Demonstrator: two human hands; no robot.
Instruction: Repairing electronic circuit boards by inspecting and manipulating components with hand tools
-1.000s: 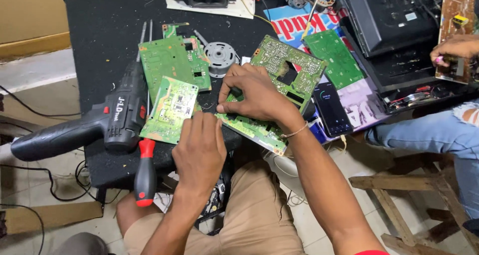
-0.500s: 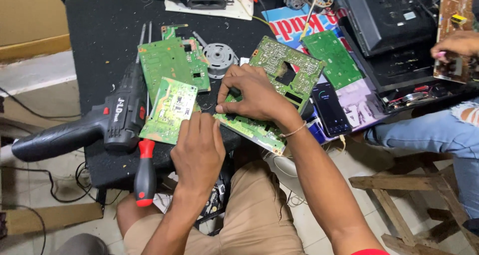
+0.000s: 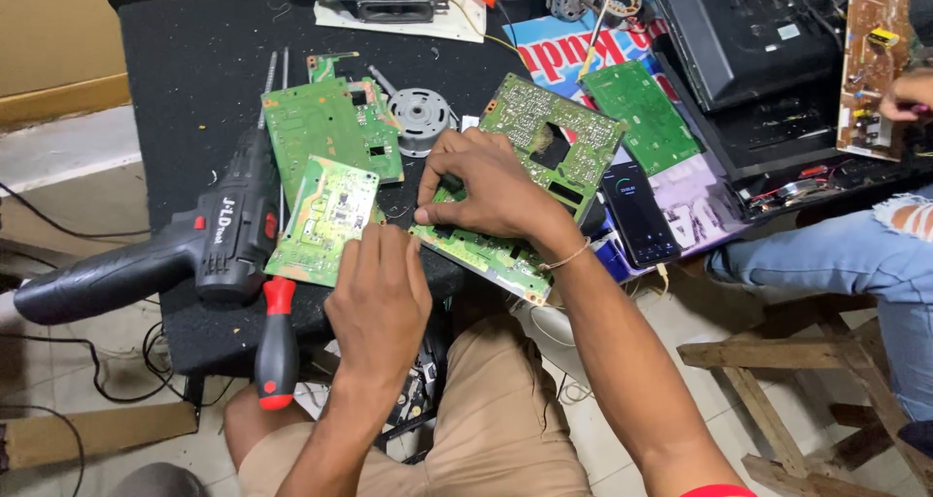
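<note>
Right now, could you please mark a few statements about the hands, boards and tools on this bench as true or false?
1. The right hand rests on the large green circuit board. True.
2. The left hand holds the black power drill. False: the drill lies untouched on the black table.
3. A red-and-black screwdriver lies at the table's near edge. True.
4. The smartphone lies left of the drill. False: it lies right of the large board.
5. A round metal motor part sits between two boards. True.
</note>
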